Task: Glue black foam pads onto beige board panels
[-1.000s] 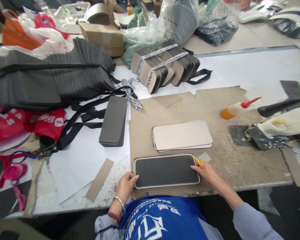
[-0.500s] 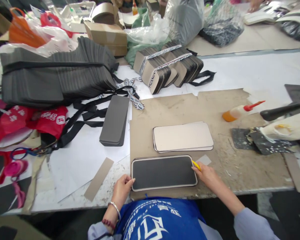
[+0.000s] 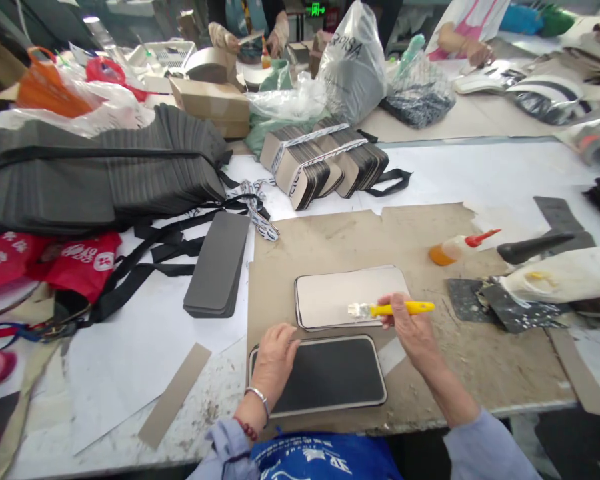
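My right hand [image 3: 411, 332] is closed round the yellow handle of a brush [image 3: 405, 308], whose pale bristles lie over a small stack of beige rounded panels [image 3: 330, 293]; whether they touch it I cannot tell. My left hand [image 3: 274, 360] is open, palm down with fingers loosely bent, above the left end of a black panel with a pale border [image 3: 335, 370]. Its fingertips are close to the lower left of the beige stack. To the left, a small stack of dark grey foam pieces [image 3: 217, 263] lies on white paper.
A bottle with orange liquid and a red nozzle [image 3: 460, 248] lies at right, near a white glue-stained container [image 3: 560, 277] and a black handle [image 3: 535, 247]. Strapped bundles of grey pieces [image 3: 165, 180] and beige pieces [image 3: 325, 163] stand behind. Co-workers' hands [image 3: 480, 53] show at the far side.
My left hand has moved up and right from the black panel's edge. My right hand has lifted the brush over the beige stack. The camera view has tilted up, bringing co-workers into sight.
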The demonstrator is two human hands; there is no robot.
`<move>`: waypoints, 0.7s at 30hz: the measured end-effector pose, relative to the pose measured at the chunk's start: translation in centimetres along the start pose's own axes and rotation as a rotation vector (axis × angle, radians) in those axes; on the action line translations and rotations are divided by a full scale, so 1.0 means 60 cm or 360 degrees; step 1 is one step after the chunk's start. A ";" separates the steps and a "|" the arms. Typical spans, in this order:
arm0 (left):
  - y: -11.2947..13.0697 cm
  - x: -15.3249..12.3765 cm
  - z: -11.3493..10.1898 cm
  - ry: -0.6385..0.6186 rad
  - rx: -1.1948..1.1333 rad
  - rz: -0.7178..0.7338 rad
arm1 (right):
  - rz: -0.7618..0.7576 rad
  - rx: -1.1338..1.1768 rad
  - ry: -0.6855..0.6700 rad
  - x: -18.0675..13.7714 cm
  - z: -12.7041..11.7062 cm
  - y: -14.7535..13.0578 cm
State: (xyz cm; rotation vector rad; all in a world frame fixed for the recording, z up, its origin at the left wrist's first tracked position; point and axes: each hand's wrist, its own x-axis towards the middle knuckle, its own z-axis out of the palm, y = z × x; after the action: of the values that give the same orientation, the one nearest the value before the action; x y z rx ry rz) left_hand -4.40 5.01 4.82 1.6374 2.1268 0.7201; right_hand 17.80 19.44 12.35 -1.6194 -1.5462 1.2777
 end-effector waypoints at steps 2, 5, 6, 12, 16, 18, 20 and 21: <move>0.010 0.031 0.019 -0.0043 0.0018 0.0163 | -0.0052 0.0159 -0.0056 0.012 0.051 -0.009; 0.015 0.061 0.033 -0.0098 0.0065 0.0335 | -0.0022 0.0345 -0.0108 0.024 0.116 -0.005; 0.014 0.066 0.036 -0.0110 0.0082 0.0372 | -0.0009 0.0388 -0.0122 0.027 0.133 -0.001; 0.005 0.075 0.040 -0.0129 0.0137 0.0472 | -0.0112 0.0354 -0.0192 0.050 0.164 0.026; 0.001 0.074 0.044 -0.0100 0.0140 0.0499 | -0.0117 0.0071 -0.0010 0.073 0.103 0.047; -0.001 0.073 0.046 -0.0072 0.0143 0.0519 | -0.0087 -0.0118 0.0147 0.084 0.050 0.064; -0.004 0.072 0.048 -0.0050 0.0137 0.0523 | -0.0045 -0.0320 0.0310 0.090 -0.009 0.082; -0.005 0.072 0.049 -0.0041 0.0130 0.0521 | -0.0027 -0.0428 0.0382 0.090 -0.039 0.090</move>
State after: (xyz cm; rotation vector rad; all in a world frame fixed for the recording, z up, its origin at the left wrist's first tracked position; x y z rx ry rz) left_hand -4.09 9.61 2.35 2.0558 1.9137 0.7076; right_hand 21.55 24.17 7.13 -1.8442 -1.6271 0.8561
